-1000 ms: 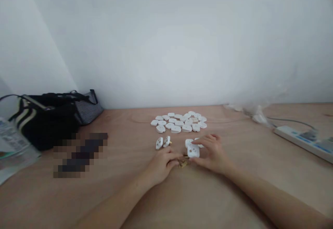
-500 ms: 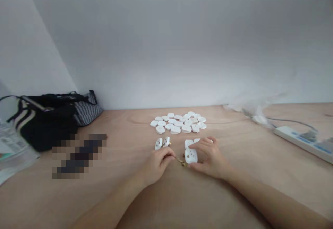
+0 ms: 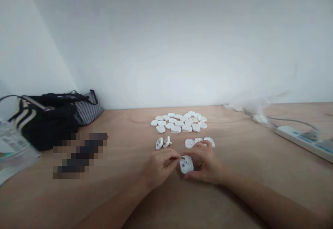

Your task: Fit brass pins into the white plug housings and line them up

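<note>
Plug housing (image 3: 186,164), white plastic, sat over the bench (image 3: 247,142) in the right hand's (image 3: 205,164) closed grip, while the left hand (image 3: 160,167) pinched shut at its upper edge on something too small to tell, below a heap of housings (image 3: 178,122).

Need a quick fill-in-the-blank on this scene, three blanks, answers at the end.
The right hand holds a white plug casing, with the ____ hand right beside it.
Just beyond the right hand lie ____ separate casings.
A white power strip lies on the wooden table to the ____ of the hands.

Missing words: left; three; right.
</note>
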Motion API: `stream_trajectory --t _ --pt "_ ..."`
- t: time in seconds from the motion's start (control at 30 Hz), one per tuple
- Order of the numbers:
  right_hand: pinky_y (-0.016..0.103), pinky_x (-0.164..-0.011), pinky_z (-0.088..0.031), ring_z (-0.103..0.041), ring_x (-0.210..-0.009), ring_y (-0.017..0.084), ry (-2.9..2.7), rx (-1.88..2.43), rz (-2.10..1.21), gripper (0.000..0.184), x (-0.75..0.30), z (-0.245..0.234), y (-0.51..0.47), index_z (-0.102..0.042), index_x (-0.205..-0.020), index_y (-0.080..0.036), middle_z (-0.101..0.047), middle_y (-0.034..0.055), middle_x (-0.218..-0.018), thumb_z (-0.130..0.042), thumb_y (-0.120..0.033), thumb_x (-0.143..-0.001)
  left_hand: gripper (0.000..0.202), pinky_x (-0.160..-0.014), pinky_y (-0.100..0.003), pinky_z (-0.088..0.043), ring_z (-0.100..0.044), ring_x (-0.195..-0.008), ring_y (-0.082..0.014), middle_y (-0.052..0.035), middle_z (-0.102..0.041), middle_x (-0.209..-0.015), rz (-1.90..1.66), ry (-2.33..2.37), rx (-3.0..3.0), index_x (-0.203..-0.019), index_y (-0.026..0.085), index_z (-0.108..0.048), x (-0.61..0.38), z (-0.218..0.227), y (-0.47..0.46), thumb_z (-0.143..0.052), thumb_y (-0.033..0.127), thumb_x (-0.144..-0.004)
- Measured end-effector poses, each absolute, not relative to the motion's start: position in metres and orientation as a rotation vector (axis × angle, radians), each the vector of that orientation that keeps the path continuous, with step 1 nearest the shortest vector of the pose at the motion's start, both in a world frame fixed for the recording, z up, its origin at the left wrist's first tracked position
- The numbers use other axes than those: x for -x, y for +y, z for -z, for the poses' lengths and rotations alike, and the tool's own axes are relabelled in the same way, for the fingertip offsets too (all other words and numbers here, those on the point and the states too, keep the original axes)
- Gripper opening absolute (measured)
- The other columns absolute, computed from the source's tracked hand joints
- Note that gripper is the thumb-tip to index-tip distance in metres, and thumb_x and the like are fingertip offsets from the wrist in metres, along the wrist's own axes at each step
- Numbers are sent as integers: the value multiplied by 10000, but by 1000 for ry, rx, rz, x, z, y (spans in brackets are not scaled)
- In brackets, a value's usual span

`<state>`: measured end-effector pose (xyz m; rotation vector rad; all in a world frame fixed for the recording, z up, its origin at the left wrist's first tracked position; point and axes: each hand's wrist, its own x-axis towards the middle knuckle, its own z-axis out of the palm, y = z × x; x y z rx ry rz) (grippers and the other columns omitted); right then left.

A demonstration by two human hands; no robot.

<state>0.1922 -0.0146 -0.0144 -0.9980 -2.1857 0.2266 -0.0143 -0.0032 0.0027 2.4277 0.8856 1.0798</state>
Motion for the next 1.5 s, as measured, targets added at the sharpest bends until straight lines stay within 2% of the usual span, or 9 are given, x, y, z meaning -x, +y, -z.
stream_trajectory --t 0.33,0.5,0.6,0.8,1.1,1.17,1.3,1.37,1.5 --pt "469 -949 -252 -591 -887 243 -2143 1015 -113 656 -191 22 -12 -562 -1080 -238 -672 36 -923 -777 -508 -522 203 -751 -284 -526 -666 -810 -175 -65 -727 -871 -1079 734 -2640 -927 182 -693 11 -4 -6 -498 162 -876" --pt "462 -942 -253 -587 -928 260 -2100 989 -163 722 -189 20 -14 -508 -1155 -250 -684 53 -979 -783 -493 -533 306 -978 -419 -403 -575 -1091 -223 -67 -674 -1106 -1021 698 -2826 -1136 201 -610 12 0 -5 -456 110 -888" --pt "461 -949 -241 -585 -956 266 -2065 973 -191 799 -190 20 -15 -452 -1209 -253 -692 48 -975 -798 -479 -525 368 -1019 -435 -356 -478 -1200 -245 -97 -591 -1233 -1072 790 -2788 -1250 183 -512 15 -2 -6 -509 199 -883" --pt "489 -980 -210 -582 -982 288 -2010 984 -224 869 -191 21 -15 -449 -1211 -259 -709 32 -924 -827 -486 -462 600 -886 -350 -464 -599 -990 -239 -71 -664 -1076 -888 788 -2564 -1190 211 -556 19 -5 -4 -759 397 -657" --pt "449 -964 -236 -586 -966 270 -2041 981 -268 902 -194 24 -11 -457 -1206 -236 -690 52 -970 -821 -525 -433 452 -783 -277 -510 -666 -873 -205 -58 -702 -1010 -911 788 -2598 -1111 183 -609 23 1 1 -727 349 -707" --pt "435 -942 -254 -586 -953 264 -2035 1025 -273 796 -198 22 -8 -506 -1165 -227 -672 72 -1014 -774 -567 -497 434 -774 -283 -519 -672 -856 -206 -62 -707 -996 -979 828 -2614 -1088 181 -615 25 2 2 -724 344 -701" --pt "392 -848 -282 -589 -855 228 -1980 1376 -240 265 -203 16 -4 -658 -776 -228 -687 34 -840 -625 -487 -736 444 -789 -302 -522 -668 -868 -213 -59 -706 -1002 -1028 910 -2636 -1077 195 -614 27 5 2 -733 328 -670" --pt "377 -809 -279 -582 -813 224 -1985 1535 -227 237 -200 13 -3 -658 -643 -225 -679 18 -729 -634 -443 -731 453 -777 -314 -522 -667 -851 -217 -55 -712 -976 -1022 931 -2662 -1067 199 -621 27 5 2 -739 341 -653" --pt "365 -774 -267 -579 -782 216 -2015 1659 -299 244 -192 9 -3 -672 -608 -234 -678 4 -690 -636 -452 -713 475 -788 -347 -505 -662 -834 -225 -55 -717 -954 -974 893 -2729 -1070 195 -624 26 5 2 -742 360 -641"
